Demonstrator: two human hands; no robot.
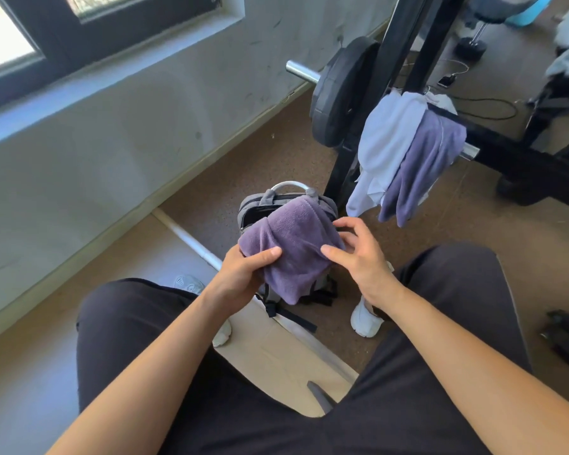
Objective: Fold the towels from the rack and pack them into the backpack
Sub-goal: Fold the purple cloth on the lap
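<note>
Fingers of the left hand (240, 274) clamp the bunched purple towel (293, 244), thumb on top. The right hand (358, 257) is loose, fingers spread, its thumb tip touching the towel's right edge. The towel is held just above the open backpack (247, 208) on the floor, not yet inside. I judge the task early: nothing shows as packed, and 2 more, a white towel (385, 142) and a blue towel (424, 159), hang unfolded on the rack (391, 44).
</note>
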